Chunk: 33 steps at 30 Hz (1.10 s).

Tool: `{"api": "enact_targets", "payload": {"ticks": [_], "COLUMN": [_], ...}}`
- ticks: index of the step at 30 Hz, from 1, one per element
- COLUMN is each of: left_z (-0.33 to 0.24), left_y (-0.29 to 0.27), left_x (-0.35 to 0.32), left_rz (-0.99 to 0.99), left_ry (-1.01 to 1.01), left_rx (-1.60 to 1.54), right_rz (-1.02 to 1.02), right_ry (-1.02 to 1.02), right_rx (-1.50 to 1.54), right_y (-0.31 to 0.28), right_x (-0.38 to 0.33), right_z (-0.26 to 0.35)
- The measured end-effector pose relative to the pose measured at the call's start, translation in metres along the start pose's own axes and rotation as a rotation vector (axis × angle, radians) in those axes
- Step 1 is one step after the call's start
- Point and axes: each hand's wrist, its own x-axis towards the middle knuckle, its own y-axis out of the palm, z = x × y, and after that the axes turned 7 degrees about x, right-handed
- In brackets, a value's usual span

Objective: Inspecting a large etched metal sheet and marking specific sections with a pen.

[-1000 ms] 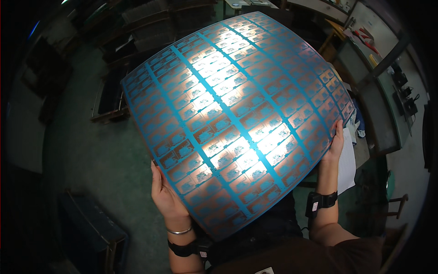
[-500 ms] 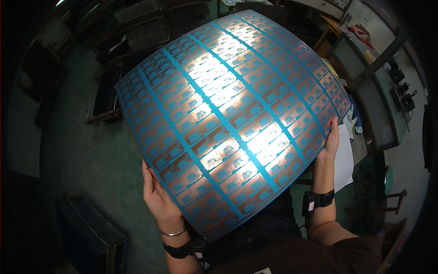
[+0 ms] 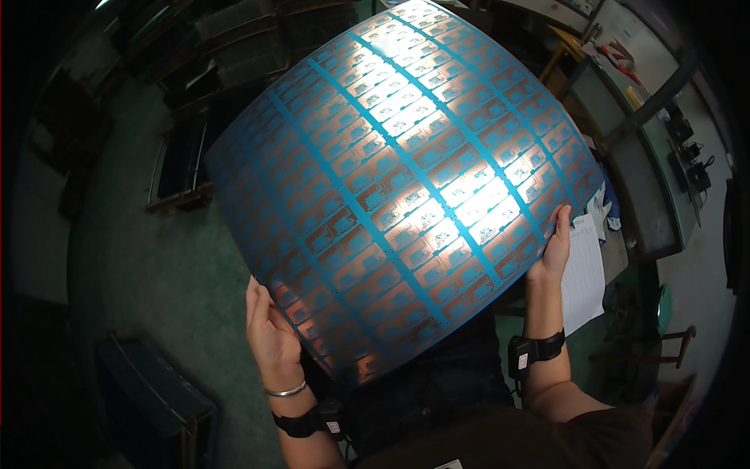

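Note:
A large circuit board panel (image 3: 406, 187), copper-coloured with rows of blue patterns and stripes, is held up tilted in front of me. My left hand (image 3: 272, 324) grips its lower left edge, with the fingers partly behind the panel. On the right edge, my right hand (image 3: 556, 248) holds it with the thumb along the rim and the other fingers mostly hidden underneath. Bright glare lies across the panel's upper middle and right part.
Behind the panel's right side, a sheet of paper (image 3: 584, 273) lies by some white and blue gloves (image 3: 601, 209). Red-handled pliers (image 3: 619, 61) rest on a bench at upper right. Dark racks (image 3: 234, 47) stand at far left, and a dark blue box-like object (image 3: 156, 402) sits on the green floor.
The panel has tilted and shifted slightly up, so the glare has moved across it. My right hand has come a little left and down; my left hand stays on its edge.

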Motion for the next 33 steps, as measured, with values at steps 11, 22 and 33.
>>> {"api": "enact_targets", "payload": {"ticks": [11,22,33], "left_z": [-0.013,-0.041,-0.042], "left_y": [-0.025,-0.037,-0.062], "left_x": [-0.003,-0.011,-0.008], "left_rz": [-0.354,-0.383,-0.462], "left_ry": [0.256,0.422,0.509], "left_rx": [0.091,0.222,0.308], "right_rz": [-0.018,-0.049,0.142], "right_ry": [-0.023,0.01,0.111], "right_rx": [-0.1,-0.271,-0.98], "right_y": [-0.046,-0.051,-0.053], "right_x": [0.032,0.04,0.039], "right_z": [0.02,0.034,0.061]}}
